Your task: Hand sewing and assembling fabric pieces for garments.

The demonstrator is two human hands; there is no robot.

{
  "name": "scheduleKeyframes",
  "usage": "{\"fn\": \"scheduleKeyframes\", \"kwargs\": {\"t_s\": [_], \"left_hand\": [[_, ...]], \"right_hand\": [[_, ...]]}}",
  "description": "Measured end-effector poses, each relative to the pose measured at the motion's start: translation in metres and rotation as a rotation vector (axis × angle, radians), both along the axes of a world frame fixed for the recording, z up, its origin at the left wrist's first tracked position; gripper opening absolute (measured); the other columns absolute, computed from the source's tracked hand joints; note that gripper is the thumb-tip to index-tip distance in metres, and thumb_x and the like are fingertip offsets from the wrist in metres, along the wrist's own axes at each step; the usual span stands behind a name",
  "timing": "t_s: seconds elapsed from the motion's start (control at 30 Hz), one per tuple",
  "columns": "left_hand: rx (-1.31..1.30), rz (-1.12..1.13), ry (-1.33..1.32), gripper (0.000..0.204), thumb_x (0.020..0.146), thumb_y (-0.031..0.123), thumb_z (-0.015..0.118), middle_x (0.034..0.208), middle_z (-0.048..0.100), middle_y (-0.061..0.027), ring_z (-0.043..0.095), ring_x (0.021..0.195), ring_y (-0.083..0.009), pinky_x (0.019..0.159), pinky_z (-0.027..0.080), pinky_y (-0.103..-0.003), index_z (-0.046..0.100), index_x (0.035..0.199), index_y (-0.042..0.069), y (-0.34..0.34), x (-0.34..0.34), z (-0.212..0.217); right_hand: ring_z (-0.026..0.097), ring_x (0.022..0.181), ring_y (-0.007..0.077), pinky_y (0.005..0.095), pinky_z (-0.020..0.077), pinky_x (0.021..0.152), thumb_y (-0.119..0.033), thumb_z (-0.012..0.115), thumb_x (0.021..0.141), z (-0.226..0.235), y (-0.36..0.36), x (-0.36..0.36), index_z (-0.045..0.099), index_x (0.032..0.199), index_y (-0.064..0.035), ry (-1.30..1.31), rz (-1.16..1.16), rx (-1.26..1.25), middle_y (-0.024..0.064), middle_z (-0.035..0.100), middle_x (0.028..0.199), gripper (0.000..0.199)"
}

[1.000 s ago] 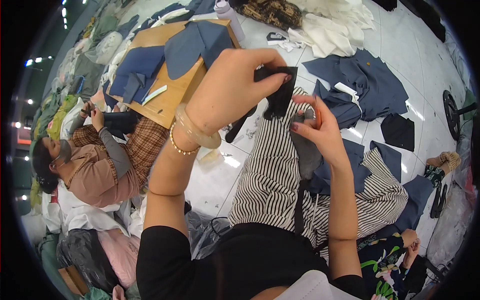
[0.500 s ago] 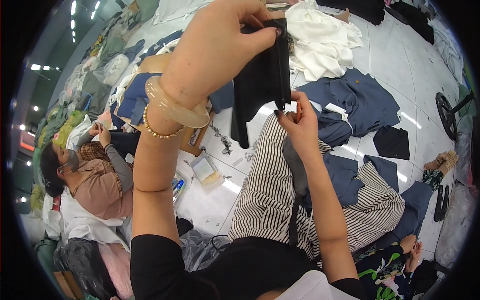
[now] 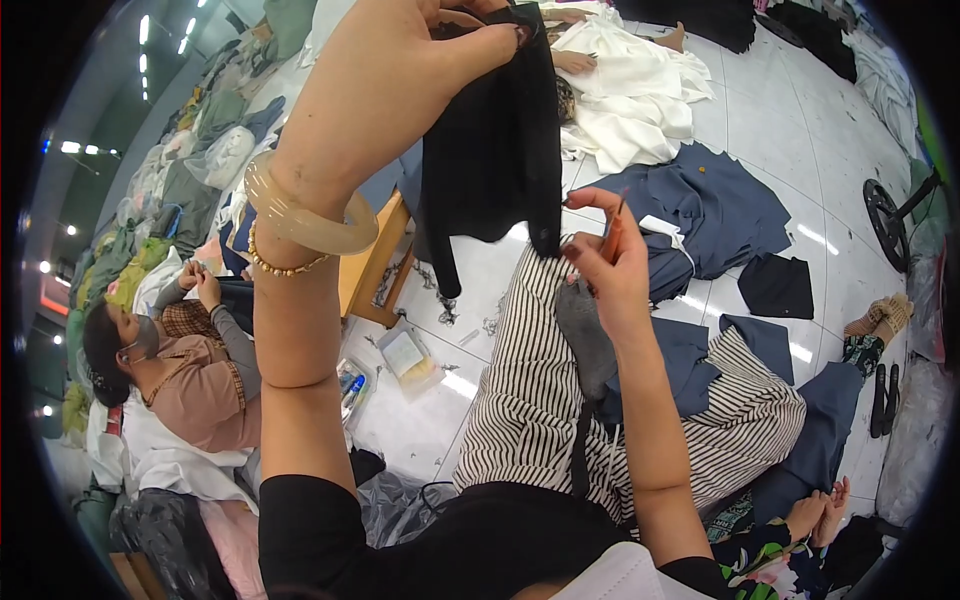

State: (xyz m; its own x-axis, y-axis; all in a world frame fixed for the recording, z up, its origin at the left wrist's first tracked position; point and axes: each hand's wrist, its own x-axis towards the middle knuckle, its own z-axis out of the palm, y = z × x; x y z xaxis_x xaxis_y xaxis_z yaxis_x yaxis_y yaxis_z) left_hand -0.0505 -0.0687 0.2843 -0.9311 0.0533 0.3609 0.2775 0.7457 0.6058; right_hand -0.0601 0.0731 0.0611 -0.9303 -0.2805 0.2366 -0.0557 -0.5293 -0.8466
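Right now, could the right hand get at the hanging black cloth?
Probably yes: the right hand is close beside the black cloth, near its lower edge, with nothing visible between them, though that hand holds an orange tool.

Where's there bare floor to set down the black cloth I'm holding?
The floor shows mostly bare between the plastic container, the striped trousers and the crumpled clear plastic; also between the blue-grey fabric pile and the black wheel-shaped object. It's crowded on the left, where bags and white cloth heap around a seated co-worker.

Blk cloth [image 3: 490, 150]; tool [image 3: 612, 234] prob. orange.
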Motion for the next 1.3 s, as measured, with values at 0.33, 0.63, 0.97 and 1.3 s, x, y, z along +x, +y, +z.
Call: {"fn": "scheduleKeyframes", "kwargs": {"t_s": [0.33, 0.63, 0.97, 1.3], "left_hand": [[-0.075, 0.040, 0.119, 0.019, 0.083, 0.012, 0.059, 0.066, 0.062, -0.0048, 0.047, 0.058, -0.0063, 0.053, 0.037, -0.021, 0.062, 0.085, -0.007, 0.010, 0.003, 0.017], [-0.039, 0.026, 0.114, 0.017, 0.083, 0.010, 0.058, 0.069, 0.063, -0.0065, 0.052, 0.059, -0.0067, 0.052, 0.040, -0.020, 0.062, 0.084, -0.006, 0.016, 0.005, 0.027], [0.495, -0.308, -0.095, 0.009, 0.090, 0.007, 0.061, 0.083, 0.065, -0.0029, 0.057, 0.068, -0.0026, 0.061, 0.042, -0.013, 0.060, 0.093, -0.001, -0.010, -0.014, 0.017], [0.349, -1.718, 0.099, 0.010, 0.090, 0.005, 0.061, 0.084, 0.065, -0.0028, 0.058, 0.069, -0.0043, 0.061, 0.044, -0.014, 0.057, 0.098, -0.001, -0.037, -0.086, 0.006]], "right_hand": [[0.036, 0.060, 0.0004, 0.0160, 0.0282, 0.053, 0.000, 0.052, 0.085, 0.000, -0.010, 0.018, 0.046, 0.108, -0.0008, 0.090, -0.280, -0.128, -0.0005, 0.046, 0.088, 0.024], [0.041, 0.062, 0.0002, 0.0152, 0.0305, 0.053, -0.003, 0.066, 0.086, 0.007, -0.023, 0.008, 0.056, 0.100, 0.0014, 0.169, -0.401, 0.043, 0.0009, 0.051, 0.096, 0.018], [0.031, 0.045, 0.0007, 0.0187, 0.0211, 0.041, 0.000, 0.064, 0.086, 0.020, 0.005, -0.015, 0.057, 0.089, -0.0006, -0.110, 0.008, -0.169, -0.0048, 0.048, 0.064, 0.008], [0.035, 0.046, -0.0010, 0.0163, 0.0258, 0.041, -0.006, 0.061, 0.089, 0.033, 0.034, -0.026, 0.060, 0.102, -0.0018, -0.163, 0.059, -0.188, -0.0055, 0.053, 0.073, 0.013]]}}
